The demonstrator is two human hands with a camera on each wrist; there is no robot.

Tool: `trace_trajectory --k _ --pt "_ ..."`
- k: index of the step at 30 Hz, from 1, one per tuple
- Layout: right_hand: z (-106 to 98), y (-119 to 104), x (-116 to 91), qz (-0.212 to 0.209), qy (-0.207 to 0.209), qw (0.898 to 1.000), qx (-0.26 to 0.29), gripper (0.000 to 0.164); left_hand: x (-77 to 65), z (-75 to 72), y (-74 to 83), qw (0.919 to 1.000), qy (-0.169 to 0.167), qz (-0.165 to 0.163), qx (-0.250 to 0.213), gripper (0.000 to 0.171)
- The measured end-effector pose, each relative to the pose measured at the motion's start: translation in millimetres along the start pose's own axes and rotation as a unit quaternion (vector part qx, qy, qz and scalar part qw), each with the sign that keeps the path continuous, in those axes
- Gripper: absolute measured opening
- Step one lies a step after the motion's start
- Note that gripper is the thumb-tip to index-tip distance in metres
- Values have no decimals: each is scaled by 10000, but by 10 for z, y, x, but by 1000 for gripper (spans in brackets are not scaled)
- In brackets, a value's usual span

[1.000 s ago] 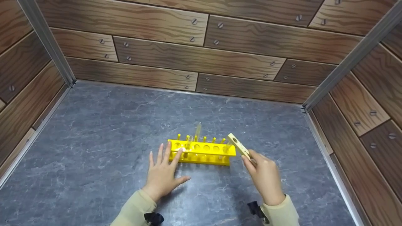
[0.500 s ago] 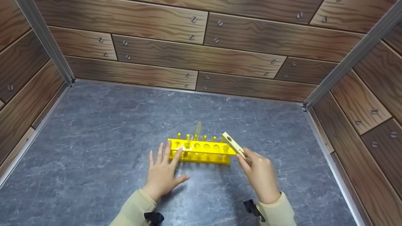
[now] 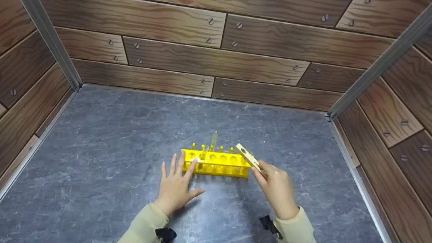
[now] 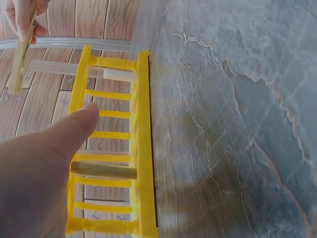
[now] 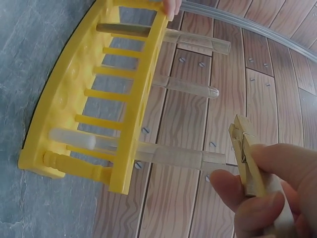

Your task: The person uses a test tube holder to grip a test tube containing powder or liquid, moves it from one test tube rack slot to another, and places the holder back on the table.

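A yellow test tube rack (image 3: 218,162) stands on the floor of the enclosure. My left hand (image 3: 173,189) lies with fingers spread, fingertips on the rack's left end. My right hand (image 3: 278,189) pinches a wooden test tube holder (image 3: 248,156) between thumb and fingers, its tip above the rack's right end. In the right wrist view, the holder's tip is apart from a tube with white contents (image 5: 178,156) in the end hole. A tube with brownish contents (image 5: 124,30) stands near the other end. Between them, an upside-down glass tube (image 5: 193,87) sits on a peg.
Wood-patterned panels (image 3: 168,67) enclose the back and both sides, with metal strips (image 3: 351,91) at the corners. The grey marbled surface (image 3: 118,135) stretches around the rack. Each wrist wears a black mount (image 3: 166,234).
My right hand has moved left with the test tube holder, bringing its tip over the rack's right end. The left hand stays on the rack.
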State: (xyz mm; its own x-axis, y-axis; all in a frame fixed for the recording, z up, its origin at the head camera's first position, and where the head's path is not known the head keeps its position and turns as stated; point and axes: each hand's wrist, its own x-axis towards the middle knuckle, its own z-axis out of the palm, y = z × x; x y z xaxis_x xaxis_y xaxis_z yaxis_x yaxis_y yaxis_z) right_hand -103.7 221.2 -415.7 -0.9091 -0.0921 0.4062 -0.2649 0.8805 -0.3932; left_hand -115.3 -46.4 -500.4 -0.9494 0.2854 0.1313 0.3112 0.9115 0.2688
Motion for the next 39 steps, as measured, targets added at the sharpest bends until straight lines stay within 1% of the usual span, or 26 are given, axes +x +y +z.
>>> trace_trajectory --k 6,11,16,20,24,28,35,39 --pt "9 6 5 30 -65 10000 -34 17 3 4 -3 10000 -46 -40 31 93" --pt "23 1 5 90 -103 9999 -62 16 15 -5 6 10000 -56 3 21 93" --pt "45 -16 18 166 -205 9996 68 19 27 -26 -1 10000 -54 -5 22 93" --pt "53 -22 24 144 -194 9996 149 20 24 -32 -8 10000 -74 -43 -13 93" --pt "49 -19 11 88 -147 9998 121 16 11 -20 2 9999 -100 -16 -12 92" --pt "80 -16 5 16 -85 9999 69 18 14 -11 1 10000 -73 11 34 92" --pt "102 -42 40 86 -167 9997 143 19 24 -17 -14 9999 -59 -22 126 92" --pt "101 -46 48 91 -215 9997 95 17 24 -10 2 9999 -102 -19 123 92"
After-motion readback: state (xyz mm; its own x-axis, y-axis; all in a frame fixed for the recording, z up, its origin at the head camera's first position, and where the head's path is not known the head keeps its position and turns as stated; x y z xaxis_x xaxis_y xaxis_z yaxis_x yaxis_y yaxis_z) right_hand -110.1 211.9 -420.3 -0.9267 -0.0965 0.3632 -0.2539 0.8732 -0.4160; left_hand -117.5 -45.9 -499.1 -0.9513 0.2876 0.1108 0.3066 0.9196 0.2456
